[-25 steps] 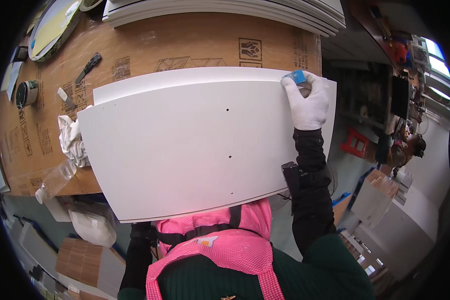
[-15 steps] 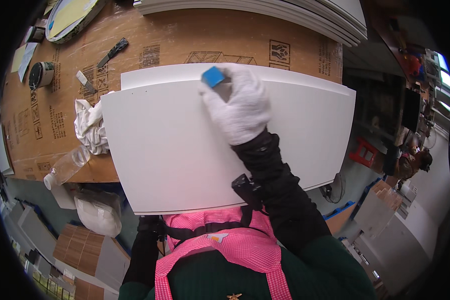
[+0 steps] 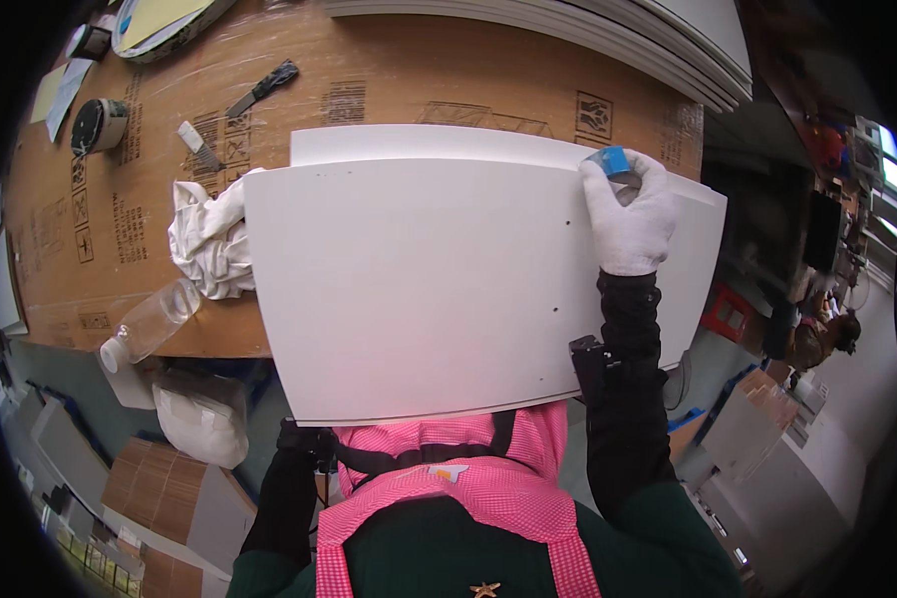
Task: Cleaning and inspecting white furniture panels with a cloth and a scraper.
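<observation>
My right hand [image 3: 630,214], in a white glove, pinches a small blue block [image 3: 611,160] between thumb and fingers. It is over the right part of the white panel [image 3: 409,289], near the far edge. Small dark holes mark the panel's right part, left of the hand, and tiny marks show at its far left corner. Another white panel [image 3: 399,143] lies beneath, its far strip sticking out. Of my left arm, the dark sleeve [image 3: 287,488] comes up to the panel's near left edge; the hand itself is hidden there.
A crumpled white cloth [image 3: 209,239] and a clear bottle [image 3: 154,321] lie left of the panels. On the cardboard-covered table [image 3: 149,199] are a putty knife [image 3: 262,88], a scraper blade [image 3: 199,146] and a dark-lidded tub [image 3: 100,127]. White boards [image 3: 568,35] are stacked at the back.
My right hand has moved right across the panel with the blue block in it, uncovering the dark holes. The whole view has shifted slightly. My left arm stays by the near left edge.
</observation>
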A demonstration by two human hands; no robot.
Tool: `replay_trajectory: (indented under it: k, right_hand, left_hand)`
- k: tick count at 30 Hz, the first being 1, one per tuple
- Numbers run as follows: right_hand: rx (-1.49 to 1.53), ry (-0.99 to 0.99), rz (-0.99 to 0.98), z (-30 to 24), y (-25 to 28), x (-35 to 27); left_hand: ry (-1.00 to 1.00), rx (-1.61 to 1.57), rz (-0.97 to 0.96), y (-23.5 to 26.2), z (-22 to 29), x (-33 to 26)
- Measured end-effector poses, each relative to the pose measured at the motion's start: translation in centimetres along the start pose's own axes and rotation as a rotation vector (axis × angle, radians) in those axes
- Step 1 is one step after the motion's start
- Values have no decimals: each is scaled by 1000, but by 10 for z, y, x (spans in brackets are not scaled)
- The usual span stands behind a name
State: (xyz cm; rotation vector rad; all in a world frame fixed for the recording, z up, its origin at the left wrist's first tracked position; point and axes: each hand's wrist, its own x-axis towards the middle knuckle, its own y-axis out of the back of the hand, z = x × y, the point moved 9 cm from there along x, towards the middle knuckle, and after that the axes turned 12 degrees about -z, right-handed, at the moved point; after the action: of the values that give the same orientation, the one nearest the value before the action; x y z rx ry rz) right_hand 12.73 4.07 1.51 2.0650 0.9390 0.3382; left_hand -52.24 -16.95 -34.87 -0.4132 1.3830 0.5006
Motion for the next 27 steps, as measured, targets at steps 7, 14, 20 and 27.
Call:
replay_trajectory:
  k: [7, 14, 20, 27]
  right_hand:
    - [134, 435, -225, -139, -120, -41]
    - [154, 546, -283, -205, -169, -61]
    - [12, 407, -90, -121, -89, -33]
    - [-92, 101, 141, 41, 31, 10]
  left_hand:
    - [-31, 30, -28, -4, 14, -7]
    - [-41, 20, -45, -3, 14, -14]
    - [104, 214, -70, 9, -29, 15]
    - [-17, 156, 31, 38, 0, 12]
